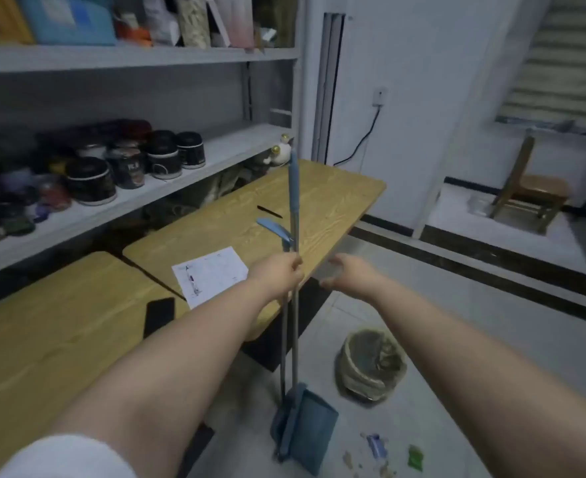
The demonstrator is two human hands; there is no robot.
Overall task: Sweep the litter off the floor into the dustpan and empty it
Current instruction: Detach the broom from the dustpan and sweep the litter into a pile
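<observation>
A blue dustpan [310, 431] stands upright on the floor beside the table, with a broom clipped against it. Their two thin metal handles [294, 326] rise together, one topped by a blue grip [293, 181]. My left hand [279, 272] is closed around both handles at table height. My right hand [348, 272] hovers just right of the handles, fingers apart and blurred, holding nothing. Litter [383, 453] lies on the tiles right of the dustpan: blue, green and brownish scraps.
A small bin [371, 363] lined with a plastic bag stands on the floor right of the handles. Wooden tables [319, 201] carry a paper sheet [210, 276], a phone [159, 315] and a pen [269, 212]. Shelves of jars fill the left. A wooden chair [529, 191] stands far right.
</observation>
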